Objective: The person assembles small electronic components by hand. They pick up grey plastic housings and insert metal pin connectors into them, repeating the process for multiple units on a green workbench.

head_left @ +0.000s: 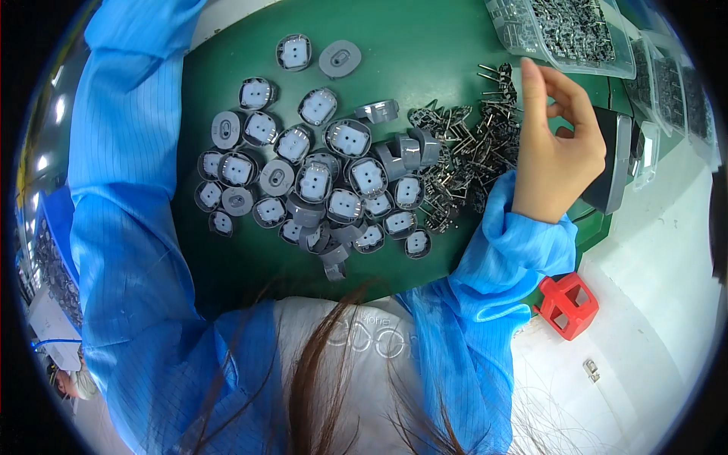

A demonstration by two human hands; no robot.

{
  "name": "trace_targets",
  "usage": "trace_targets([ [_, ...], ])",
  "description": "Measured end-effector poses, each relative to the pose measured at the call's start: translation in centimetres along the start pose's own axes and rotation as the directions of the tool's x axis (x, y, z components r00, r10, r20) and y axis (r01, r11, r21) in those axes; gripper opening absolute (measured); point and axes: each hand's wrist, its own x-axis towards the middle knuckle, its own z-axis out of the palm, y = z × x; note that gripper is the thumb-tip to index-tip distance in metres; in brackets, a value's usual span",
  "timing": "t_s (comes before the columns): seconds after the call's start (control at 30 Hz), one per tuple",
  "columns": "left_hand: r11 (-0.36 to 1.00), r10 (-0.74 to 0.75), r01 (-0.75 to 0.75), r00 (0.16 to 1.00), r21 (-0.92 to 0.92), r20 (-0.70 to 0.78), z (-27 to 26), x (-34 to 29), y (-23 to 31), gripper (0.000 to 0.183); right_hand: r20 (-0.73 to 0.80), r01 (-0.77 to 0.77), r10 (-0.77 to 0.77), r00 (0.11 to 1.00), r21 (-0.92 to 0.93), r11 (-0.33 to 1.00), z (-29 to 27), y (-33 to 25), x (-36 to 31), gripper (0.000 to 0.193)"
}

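My right hand is raised at the right, beside the near edge of a clear plastic bin of small metal parts. Its fingers are curled and one digit points up to the bin's rim; what they hold, if anything, I cannot make out. Left of this hand lies a heap of dark metal pieces with shiny pins. Further left, many round grey plastic housings with pale inserts are spread over the green work surface. My left arm in a blue sleeve reaches up the left side; its hand is out of view.
More clear bins of small parts stand at the far right. A dark grey box-shaped object is behind my right hand. A red plastic frame lies on the white surface lower right. At the left edge, a blue bin holds small parts.
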Motion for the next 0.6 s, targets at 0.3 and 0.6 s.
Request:
trace_targets([
  [0.3, 0.985, -0.162, 0.165, 0.986, -0.056, 0.044, 0.4, 0.5, -1.6, 0.031, 0.042, 0.180, -0.186, 0.982, 0.120, 0.976, 0.9, 0.2, -0.5, 0.020],
  [0.6, 0.955, -0.026, 0.174, 0.857, -0.242, 0.514, 5.6, -2.1, 7.1, 0.035, 0.168, 0.030, -0.158, 0.973, 0.584, 0.811, 0.2, -0.3, -0.6, 0.025],
])
